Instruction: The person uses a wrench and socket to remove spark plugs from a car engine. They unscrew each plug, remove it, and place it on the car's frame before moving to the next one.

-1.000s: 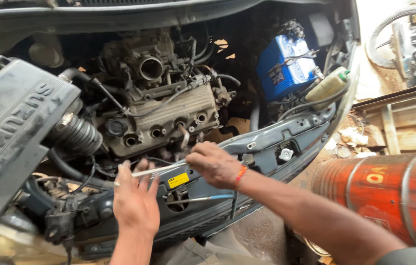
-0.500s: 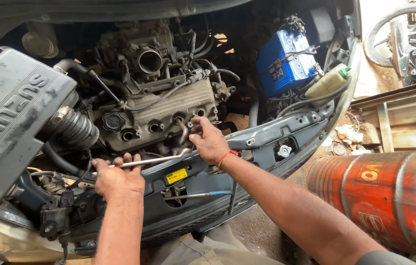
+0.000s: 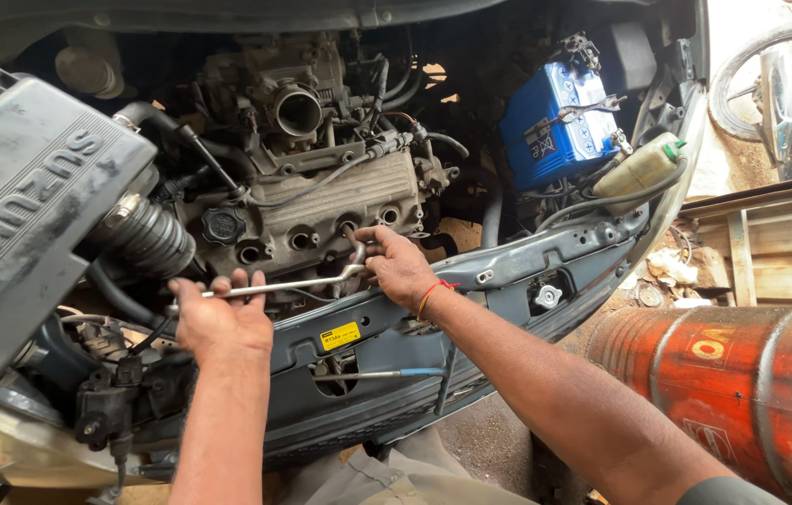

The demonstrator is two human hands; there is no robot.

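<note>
Pipe spans between left hand and right hand, both gripping its ends.

Open engine bay with engine, blue battery.

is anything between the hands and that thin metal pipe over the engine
Nothing visible. The left hand grips the metal pipe at its left end, and the right hand holds its curved right end, directly in front of the engine's valve cover.

both hands carried the metal pipe toward the engine.
</note>
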